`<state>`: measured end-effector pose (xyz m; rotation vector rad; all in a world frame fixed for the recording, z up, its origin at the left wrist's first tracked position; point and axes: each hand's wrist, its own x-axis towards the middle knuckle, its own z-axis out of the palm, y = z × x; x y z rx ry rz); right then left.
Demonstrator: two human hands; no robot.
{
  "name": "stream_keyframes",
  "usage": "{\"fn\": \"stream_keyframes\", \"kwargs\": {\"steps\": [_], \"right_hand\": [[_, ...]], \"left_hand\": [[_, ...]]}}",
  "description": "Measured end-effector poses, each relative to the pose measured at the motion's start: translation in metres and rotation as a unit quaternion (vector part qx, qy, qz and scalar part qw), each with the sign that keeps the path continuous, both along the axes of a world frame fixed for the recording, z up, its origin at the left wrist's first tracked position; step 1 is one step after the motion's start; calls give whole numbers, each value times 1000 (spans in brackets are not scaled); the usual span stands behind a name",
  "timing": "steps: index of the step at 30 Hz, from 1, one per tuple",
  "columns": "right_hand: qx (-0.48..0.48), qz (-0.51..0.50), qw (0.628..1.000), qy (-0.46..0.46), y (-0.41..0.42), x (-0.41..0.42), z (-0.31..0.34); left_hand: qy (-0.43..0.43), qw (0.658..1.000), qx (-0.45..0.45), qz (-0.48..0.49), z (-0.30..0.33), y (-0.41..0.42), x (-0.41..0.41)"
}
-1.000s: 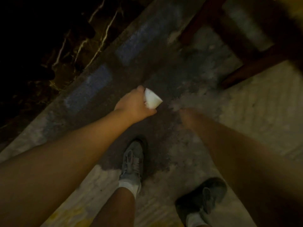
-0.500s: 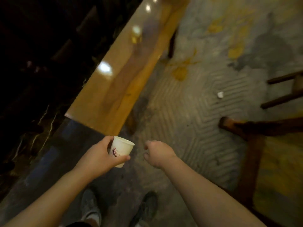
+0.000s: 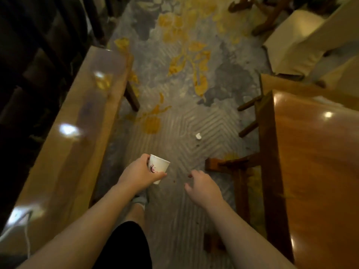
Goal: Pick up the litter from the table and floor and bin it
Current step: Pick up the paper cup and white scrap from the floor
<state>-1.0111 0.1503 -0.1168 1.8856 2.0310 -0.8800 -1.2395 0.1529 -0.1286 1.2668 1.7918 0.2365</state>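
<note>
A white paper cup [image 3: 159, 168] with a small red print sits in my left hand [image 3: 140, 175], held upright at waist height over the carpet. My right hand [image 3: 203, 186] hangs beside it, empty, fingers loosely curled and apart. A small white scrap of litter [image 3: 198, 136] lies on the patterned carpet ahead, between the two tables. No bin is in view.
A long glossy wooden table [image 3: 81, 121] runs along the left. A darker wooden table [image 3: 318, 171] with crossed leg struts [image 3: 229, 165] stands at the right. Cream upholstered seats [image 3: 291, 39] sit at the far right. The grey and yellow carpet aisle [image 3: 184, 78] runs between them.
The view has lifted from the floor by my shoes to the aisle between the tables. My left hand still holds the cup, now upright. The white scrap has come into sight.
</note>
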Motion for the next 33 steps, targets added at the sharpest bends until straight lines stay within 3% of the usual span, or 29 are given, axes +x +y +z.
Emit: {"fn": "stream_keyframes", "kwargs": {"steps": [8, 15, 25, 33], "right_hand": [[-80, -69, 992, -65, 164, 9, -59], [-118, -76, 986, -88, 289, 25, -171], [-171, -15, 975, -141, 386, 82, -450], [-87, 10, 979, -183, 415, 114, -581]], "left_hand": [[38, 993, -44, -98, -83, 203, -2], [71, 990, -69, -101, -184, 313, -4], [79, 989, -117, -31, -406, 343, 19], [84, 986, -144, -19, -506, 321, 37]]}}
